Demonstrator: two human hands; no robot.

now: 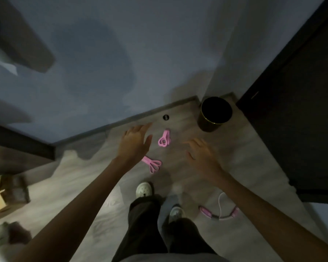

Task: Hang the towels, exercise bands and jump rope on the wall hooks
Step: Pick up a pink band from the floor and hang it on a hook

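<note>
Pink rubber shows twice on the pale wood-look floor (244, 148) at mid-frame. One looped exercise band (164, 138) lies just right of the left hand (134, 142), and a second looped band (153, 164) lies below it, partly hidden by that wrist. The left hand is flat with straight fingers and grips nothing. Right of centre, the right hand (203, 156) is spread wide and empty, slightly blurred. At lower right lies a jump rope (219, 212) with pink handles and a white cord. A black cylindrical bin (208, 125) with a gold rim stands in the corner.
</note>
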